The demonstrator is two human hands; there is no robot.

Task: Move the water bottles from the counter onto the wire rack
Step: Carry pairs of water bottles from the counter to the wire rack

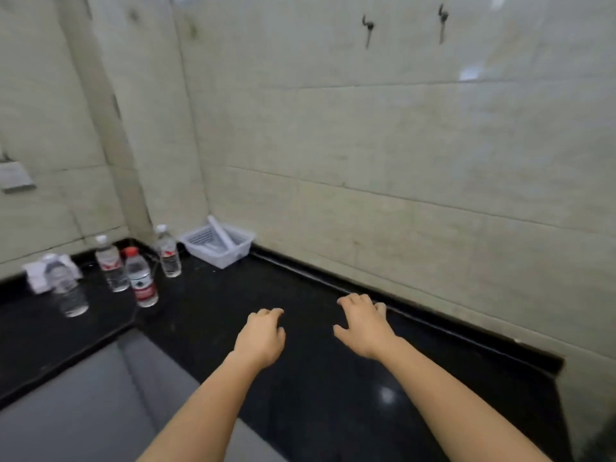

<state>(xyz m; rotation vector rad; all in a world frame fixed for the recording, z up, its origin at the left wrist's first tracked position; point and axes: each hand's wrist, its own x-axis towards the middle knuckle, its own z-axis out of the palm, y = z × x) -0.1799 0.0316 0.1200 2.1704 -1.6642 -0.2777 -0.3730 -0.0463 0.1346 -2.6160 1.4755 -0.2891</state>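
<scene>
Several clear water bottles stand upright on the black counter (300, 378) at the left. One has a red cap (141, 278); a white-capped one (110, 263) is just behind it. Another white-capped bottle (167, 251) stands near the corner, and a blurred one (66, 288) is furthest left. My left hand (261, 335) and my right hand (363, 323) hover over the middle of the counter, fingers curled down and apart, holding nothing. Both are well to the right of the bottles. No wire rack shows in the head view.
A white slatted plastic basket (218, 245) with a white tube lying in it sits in the corner against the tiled wall. Crumpled white paper (36, 271) lies behind the leftmost bottle. Two hooks (368, 28) hang on the wall. Grey floor (83, 411) lies below the counter edge.
</scene>
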